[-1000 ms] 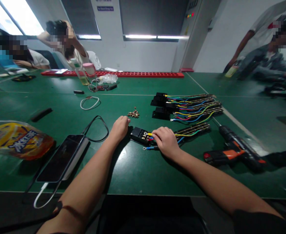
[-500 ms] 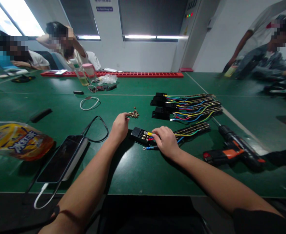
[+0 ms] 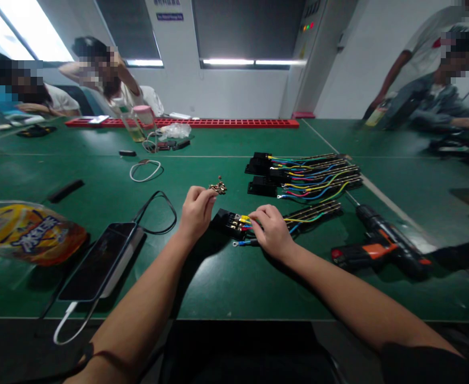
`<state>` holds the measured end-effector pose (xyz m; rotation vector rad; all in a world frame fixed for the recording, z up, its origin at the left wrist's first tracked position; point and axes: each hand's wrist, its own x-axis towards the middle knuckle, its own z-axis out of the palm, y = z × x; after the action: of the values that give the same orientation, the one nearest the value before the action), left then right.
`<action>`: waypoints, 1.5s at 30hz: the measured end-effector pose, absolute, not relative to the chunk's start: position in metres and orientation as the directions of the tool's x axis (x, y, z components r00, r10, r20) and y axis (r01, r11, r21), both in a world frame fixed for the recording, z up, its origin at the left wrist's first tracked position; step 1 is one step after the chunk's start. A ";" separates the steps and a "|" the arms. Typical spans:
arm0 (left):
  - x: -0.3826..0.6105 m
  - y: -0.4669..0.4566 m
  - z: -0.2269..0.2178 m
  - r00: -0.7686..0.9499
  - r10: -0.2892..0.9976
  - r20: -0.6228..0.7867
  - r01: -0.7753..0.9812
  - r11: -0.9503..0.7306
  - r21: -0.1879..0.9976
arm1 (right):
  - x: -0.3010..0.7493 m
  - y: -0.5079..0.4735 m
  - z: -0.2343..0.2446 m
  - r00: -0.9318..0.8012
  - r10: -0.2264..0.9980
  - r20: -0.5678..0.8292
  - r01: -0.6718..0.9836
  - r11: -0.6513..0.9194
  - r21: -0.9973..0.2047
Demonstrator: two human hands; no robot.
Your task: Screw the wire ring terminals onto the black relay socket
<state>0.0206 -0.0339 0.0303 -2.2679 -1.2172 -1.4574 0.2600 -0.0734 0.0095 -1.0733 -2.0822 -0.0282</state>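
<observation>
My left hand (image 3: 196, 212) is closed in a pinch at the near edge of a small pile of brass-coloured screws (image 3: 219, 188). What sits between its fingertips is too small to make out. My right hand (image 3: 272, 229) pinches yellow-sleeved wires just behind their lugs, over a black terminal block (image 3: 230, 220). Coloured wires run from that block along a dark strip (image 3: 318, 212) to the right. A blue-sleeved ring lug (image 3: 240, 243) lies loose on the table below the block.
More wired black blocks (image 3: 263, 185) lie behind my right hand. A cordless drill (image 3: 382, 242) is at the right. On the left are a phone (image 3: 100, 261) with cables and a yellow snack bag (image 3: 32, 234). Other people sit or stand around the green table (image 3: 226, 288).
My left hand has turned slightly, its fingertips shifting to the near side of the screw pile. My right hand stays at the block, with the yellow lugs slightly shifted.
</observation>
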 end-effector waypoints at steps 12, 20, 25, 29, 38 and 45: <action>0.032 -0.040 0.029 0.286 0.616 0.734 0.621 -0.702 0.347 | 0.258 -0.074 0.013 -0.313 0.770 0.556 0.733 0.568 -0.375; 0.038 -0.045 0.028 0.446 0.643 0.623 0.467 -0.761 0.451 | 0.256 -0.074 0.015 -0.308 0.785 0.538 0.798 0.521 -0.304; 0.041 -0.045 0.024 0.483 0.657 0.578 0.456 -0.753 0.475 | 0.256 -0.074 0.014 -0.311 0.787 0.533 0.807 0.515 -0.289; 0.042 -0.045 0.021 0.464 0.689 0.556 0.484 -0.724 0.492 | 0.256 -0.073 0.013 -0.313 0.785 0.534 0.806 0.517 -0.288; 0.042 -0.046 0.021 0.471 0.650 0.597 0.481 -0.756 0.444 | 0.256 -0.075 0.016 -0.319 0.791 0.522 0.803 0.519 -0.295; 0.042 -0.046 0.021 0.538 0.613 0.579 0.469 -0.788 0.399 | 0.257 -0.074 0.015 -0.323 0.794 0.514 0.809 0.514 -0.286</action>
<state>0.0417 -0.0457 0.0214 -2.9226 -1.0409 -1.2312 0.2565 -0.0739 0.0151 -1.3021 -2.1489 -0.0304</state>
